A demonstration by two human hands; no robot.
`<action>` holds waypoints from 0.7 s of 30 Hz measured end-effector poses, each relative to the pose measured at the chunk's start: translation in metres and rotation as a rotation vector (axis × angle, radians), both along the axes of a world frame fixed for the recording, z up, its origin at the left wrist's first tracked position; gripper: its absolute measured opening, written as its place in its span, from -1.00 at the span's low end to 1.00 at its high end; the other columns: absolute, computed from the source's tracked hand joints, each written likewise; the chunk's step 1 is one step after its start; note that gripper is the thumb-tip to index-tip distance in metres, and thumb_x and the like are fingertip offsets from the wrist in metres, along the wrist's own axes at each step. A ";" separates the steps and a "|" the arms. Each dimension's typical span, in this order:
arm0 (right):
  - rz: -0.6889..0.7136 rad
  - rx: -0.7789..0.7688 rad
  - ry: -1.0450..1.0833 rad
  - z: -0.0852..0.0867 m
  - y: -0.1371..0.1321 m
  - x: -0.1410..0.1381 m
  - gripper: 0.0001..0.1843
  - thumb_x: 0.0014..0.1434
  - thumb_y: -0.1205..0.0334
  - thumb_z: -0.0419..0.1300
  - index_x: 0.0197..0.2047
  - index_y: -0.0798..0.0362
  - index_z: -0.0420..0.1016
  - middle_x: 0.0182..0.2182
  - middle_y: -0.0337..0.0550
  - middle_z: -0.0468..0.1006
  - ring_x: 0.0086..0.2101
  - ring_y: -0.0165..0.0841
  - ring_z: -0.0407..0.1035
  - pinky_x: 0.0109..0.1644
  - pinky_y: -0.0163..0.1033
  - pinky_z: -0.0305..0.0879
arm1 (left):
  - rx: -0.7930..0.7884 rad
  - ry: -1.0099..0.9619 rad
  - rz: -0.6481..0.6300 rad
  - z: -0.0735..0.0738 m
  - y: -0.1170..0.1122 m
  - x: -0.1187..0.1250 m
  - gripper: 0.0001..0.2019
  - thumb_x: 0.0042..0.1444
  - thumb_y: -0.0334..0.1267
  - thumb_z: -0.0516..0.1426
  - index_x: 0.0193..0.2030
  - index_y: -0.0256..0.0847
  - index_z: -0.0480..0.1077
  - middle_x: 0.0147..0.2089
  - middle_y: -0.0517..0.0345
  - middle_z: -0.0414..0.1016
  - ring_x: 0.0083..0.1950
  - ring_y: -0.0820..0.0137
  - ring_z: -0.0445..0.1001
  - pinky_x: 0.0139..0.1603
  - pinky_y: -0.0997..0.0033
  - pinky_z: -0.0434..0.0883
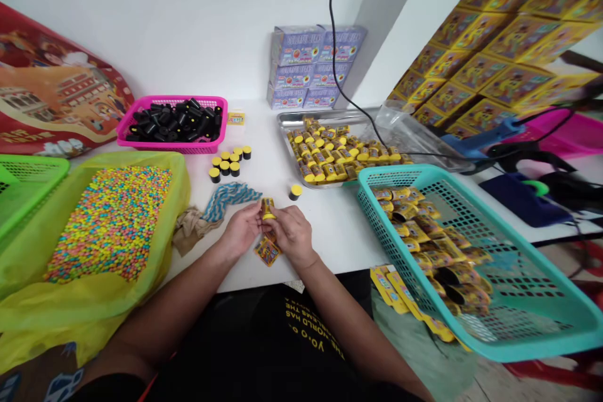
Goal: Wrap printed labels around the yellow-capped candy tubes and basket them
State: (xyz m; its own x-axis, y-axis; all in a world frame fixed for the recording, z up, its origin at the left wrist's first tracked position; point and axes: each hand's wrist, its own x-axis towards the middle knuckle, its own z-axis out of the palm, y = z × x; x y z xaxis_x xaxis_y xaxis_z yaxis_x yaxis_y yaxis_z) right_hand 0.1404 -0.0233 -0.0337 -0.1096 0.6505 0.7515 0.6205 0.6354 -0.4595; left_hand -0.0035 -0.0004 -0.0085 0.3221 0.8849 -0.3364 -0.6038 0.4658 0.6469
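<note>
Close to the table's front edge, my left hand (241,229) and my right hand (295,233) are closed together on a small printed canister (267,208) with a yellow end facing down. Just below my fingers lie printed yellow labels (267,252), partly hidden by my right hand. A single black canister with a yellow cap (295,192) stands beyond my right hand. Farther back, several more black yellow-capped canisters (225,168) stand in a group. A blue and white striped cloth (230,198) and a tan cloth (187,230) lie left of my left hand.
On the left is a yellow-lined bin of colourful candies (113,220). Behind it sits a pink basket (172,148) of black canisters. A metal tray (287,125) holds wrapped canisters; a teal basket (532,251) with printed sleeves overhangs the right side. A black cable (332,12) hangs over the tray.
</note>
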 end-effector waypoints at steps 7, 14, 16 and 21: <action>0.038 -0.006 0.081 -0.002 0.000 -0.003 -0.86 0.23 0.33 0.18 -0.19 -0.01 0.55 -0.46 -0.18 0.51 -0.39 -0.31 0.37 -0.28 -0.14 0.37 | -0.027 0.011 -0.004 -0.008 -0.002 0.002 -0.71 -0.17 -0.26 0.41 -0.37 -0.36 0.46 -0.43 0.11 0.49 -0.44 0.44 0.45 -0.34 0.42 0.39; -0.004 0.032 0.017 -0.001 -0.001 0.002 -0.86 0.23 0.33 0.17 -0.18 -0.02 0.54 -0.43 -0.15 0.51 -0.35 -0.28 0.37 -0.26 -0.12 0.36 | 0.005 0.019 -0.086 0.000 -0.004 0.001 -0.68 -0.18 -0.26 0.41 -0.31 -0.35 0.47 -0.35 0.05 0.52 -0.37 0.40 0.49 -0.27 0.37 0.43; 0.000 0.005 -0.001 0.001 -0.001 0.002 -0.81 0.22 0.26 0.21 -0.07 0.00 0.51 -0.36 -0.10 0.53 -0.32 -0.25 0.38 -0.23 -0.09 0.38 | 0.044 0.029 -0.059 0.002 -0.004 0.001 -0.63 -0.20 -0.29 0.42 -0.23 -0.30 0.46 -0.32 0.09 0.52 -0.36 0.39 0.50 -0.30 0.38 0.43; 0.026 -0.031 0.013 0.001 -0.001 0.001 -0.78 0.25 0.21 0.21 -0.03 -0.03 0.51 -0.34 -0.11 0.54 -0.30 -0.26 0.39 -0.22 -0.09 0.39 | 0.085 0.053 -0.017 0.003 -0.006 0.002 -0.60 -0.23 -0.27 0.43 -0.22 -0.23 0.43 -0.35 0.18 0.50 -0.42 0.43 0.47 -0.39 0.40 0.41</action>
